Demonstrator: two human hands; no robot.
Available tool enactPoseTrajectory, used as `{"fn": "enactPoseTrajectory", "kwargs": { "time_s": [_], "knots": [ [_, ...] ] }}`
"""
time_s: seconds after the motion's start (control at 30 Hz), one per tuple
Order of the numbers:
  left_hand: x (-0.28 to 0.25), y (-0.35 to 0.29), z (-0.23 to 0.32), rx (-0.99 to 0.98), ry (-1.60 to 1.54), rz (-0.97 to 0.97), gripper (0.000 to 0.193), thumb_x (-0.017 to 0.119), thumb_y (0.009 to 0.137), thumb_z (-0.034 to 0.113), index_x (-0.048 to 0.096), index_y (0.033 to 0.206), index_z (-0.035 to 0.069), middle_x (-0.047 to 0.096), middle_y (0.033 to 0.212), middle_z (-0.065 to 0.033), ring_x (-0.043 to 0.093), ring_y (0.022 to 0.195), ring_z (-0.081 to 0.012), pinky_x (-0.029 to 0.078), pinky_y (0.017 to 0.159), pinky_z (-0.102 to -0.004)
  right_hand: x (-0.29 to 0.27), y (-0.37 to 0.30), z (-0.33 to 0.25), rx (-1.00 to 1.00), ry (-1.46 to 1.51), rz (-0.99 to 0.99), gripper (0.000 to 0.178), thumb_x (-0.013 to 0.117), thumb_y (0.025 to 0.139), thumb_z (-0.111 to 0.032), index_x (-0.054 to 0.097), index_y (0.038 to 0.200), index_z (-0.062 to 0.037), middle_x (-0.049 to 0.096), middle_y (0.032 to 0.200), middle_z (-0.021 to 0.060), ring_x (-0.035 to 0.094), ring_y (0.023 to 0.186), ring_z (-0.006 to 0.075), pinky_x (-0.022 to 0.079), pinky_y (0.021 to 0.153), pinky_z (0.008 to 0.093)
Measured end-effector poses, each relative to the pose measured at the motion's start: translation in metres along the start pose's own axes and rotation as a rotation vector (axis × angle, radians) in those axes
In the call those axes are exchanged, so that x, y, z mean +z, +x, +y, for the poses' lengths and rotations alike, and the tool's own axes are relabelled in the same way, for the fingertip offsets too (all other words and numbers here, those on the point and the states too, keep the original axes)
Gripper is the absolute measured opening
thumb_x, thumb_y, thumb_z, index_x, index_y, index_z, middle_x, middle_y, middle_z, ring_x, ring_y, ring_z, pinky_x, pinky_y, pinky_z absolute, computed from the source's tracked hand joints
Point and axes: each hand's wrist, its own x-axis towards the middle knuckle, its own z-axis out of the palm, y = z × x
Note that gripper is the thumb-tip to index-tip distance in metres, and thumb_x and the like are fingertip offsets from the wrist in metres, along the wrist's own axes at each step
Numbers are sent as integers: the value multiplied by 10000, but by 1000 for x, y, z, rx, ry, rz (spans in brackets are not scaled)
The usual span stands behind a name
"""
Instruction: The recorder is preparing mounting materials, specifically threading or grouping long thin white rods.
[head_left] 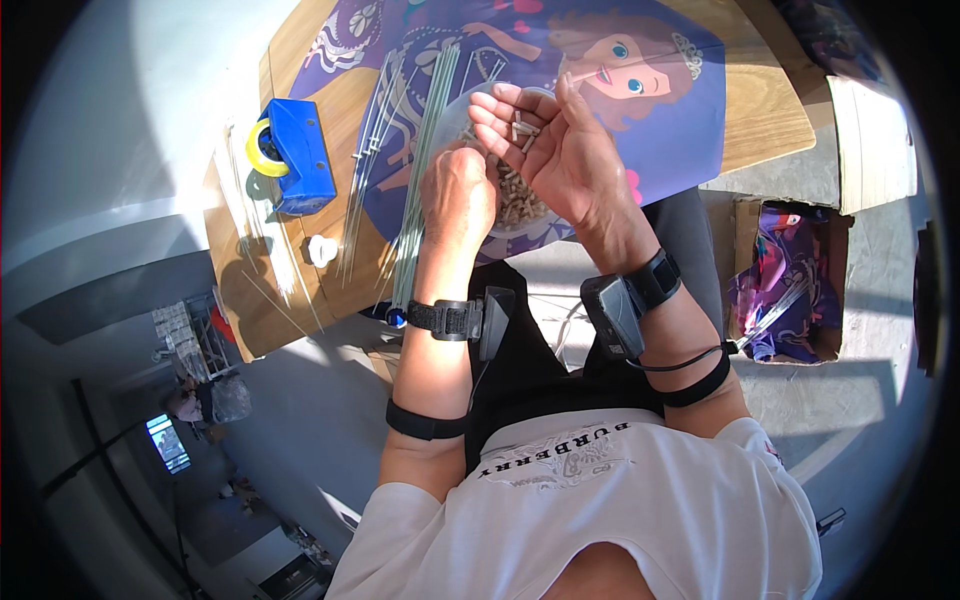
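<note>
My right hand (pixel 570 150) is cupped palm up over a pale round bowl (pixel 462 103), with several small whitish peg-like pieces (pixel 524 130) lying in its palm. Many similar beige pieces (pixel 518 203) fill the bowl beneath. Close by on the left, my left hand (pixel 460 195) is turned back up with its fingers curled at the bowl's left side. Whatever those fingers hold is hidden. A bundle of long thin pale green rods (pixel 425 150) runs along the table just beside my left hand.
Printed purple sheets (pixel 660 130) cover much of the wooden table (pixel 765 110). To the left stand a blue tape dispenser (pixel 305 160) with yellow tape, a small white object (pixel 322 250) and more thin rods (pixel 275 255). A cardboard box (pixel 835 290) of purple printed material sits on the floor, right.
</note>
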Motion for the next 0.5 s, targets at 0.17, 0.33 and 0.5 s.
{"fn": "enactPoseTrajectory", "kwargs": {
  "time_s": [0.17, 0.33, 0.5],
  "knots": [
    [3, 1, 0, 38, -18, 42, 99, 586, 783, 49, 591, 734, -37, 588, 731, -206, 578, 723, -384, 446, 618, -449, 0, 0, 0, -4, -3, 1, 605, 207, 980, -417, 455, 1103, 120, 546, 1090, 269, 569, 1027, 323, 461, 944, 398],
    [4, 1, 2, 22, -103, 102, 53, 571, 769, 21, 587, 803, -17, 591, 734, -171, 581, 744, -352, 459, 657, -440, -1, 0, 0, 2, 6, -11, 604, 216, 979, -420, 458, 1101, 120, 547, 1092, 267, 571, 1022, 323, 457, 944, 400],
    [7, 0, -3, 26, -269, 337, 18, 559, 770, -2, 544, 775, -11, 577, 717, -172, 584, 668, -341, 450, 569, -398, -3, 1, 1, -3, 2, -27, 605, 225, 978, -423, 458, 1101, 121, 548, 1092, 267, 568, 1026, 319, 460, 936, 399]
  ]
}}
